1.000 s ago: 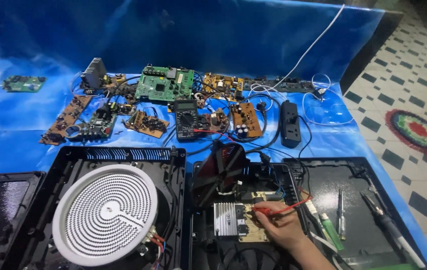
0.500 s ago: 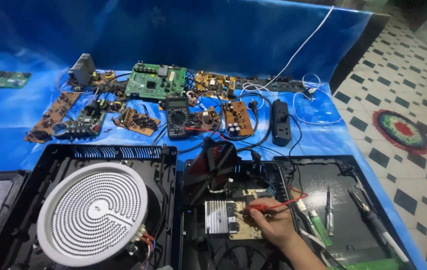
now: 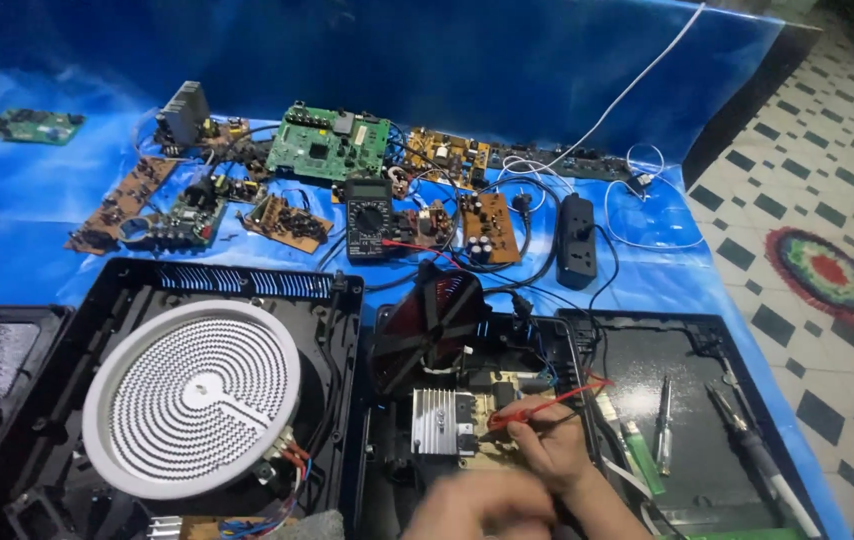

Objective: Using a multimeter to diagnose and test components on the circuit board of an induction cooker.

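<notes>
My right hand (image 3: pixel 547 448) grips a red probe (image 3: pixel 539 408) and rests its tip on the tan circuit board (image 3: pixel 495 452) inside an opened black appliance case (image 3: pixel 387 330). A finned metal heatsink (image 3: pixel 434 421) sits just left of the tip, and a tilted fan (image 3: pixel 431 315) stands behind it. The probe's red lead runs back toward a black multimeter (image 3: pixel 369 218) on the blue sheet. My left hand (image 3: pixel 477 508) shows blurred at the bottom edge, close to the right hand; what it holds cannot be made out.
A round white heating coil (image 3: pixel 192 395) fills the left case. Several loose circuit boards, among them a green one (image 3: pixel 329 150), and a black power strip (image 3: pixel 577 240) lie behind. A screwdriver (image 3: pixel 664 420), a soldering iron (image 3: pixel 747 440) and a green lighter (image 3: pixel 642 455) rest on the dark panel at right.
The view has shifted slightly. My right hand stays on the board with the red probe. My left hand has come into view at the bottom edge, blurred with motion.
</notes>
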